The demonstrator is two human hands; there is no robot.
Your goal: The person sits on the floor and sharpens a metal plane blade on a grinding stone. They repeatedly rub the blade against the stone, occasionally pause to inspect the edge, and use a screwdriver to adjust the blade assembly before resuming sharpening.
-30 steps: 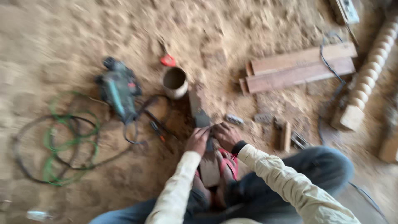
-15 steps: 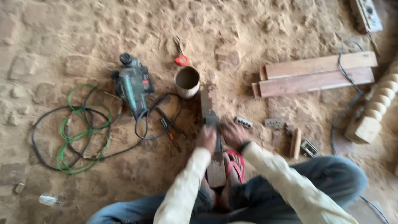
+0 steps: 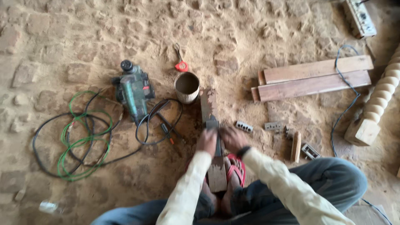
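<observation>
Both my left hand (image 3: pixel 207 141) and right hand (image 3: pixel 232 138) are gripping a small tool (image 3: pixel 212 124) on the narrow plank (image 3: pixel 209 109), its far end looking unworked, green power planer (image 3: pixel 132 92) idling left.

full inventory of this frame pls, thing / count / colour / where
wood strip: 1, brown, centre, running from the feet toward the cup
small block: 1, grey, on the strip under both hands
power tool: 1, green and black, left of centre
cables: several, green and black, coiled at left
cup: 1, tan, beside the strip's far end
red-handled tool: 1, beyond the cup
planks: 2, brown, upper right
turned post: 1, pale wood, right edge
small metal pieces: several, grey, right of the hands
sandals: red, on the feet
left hand: on the strip
right hand: on the strip, blurred
</observation>
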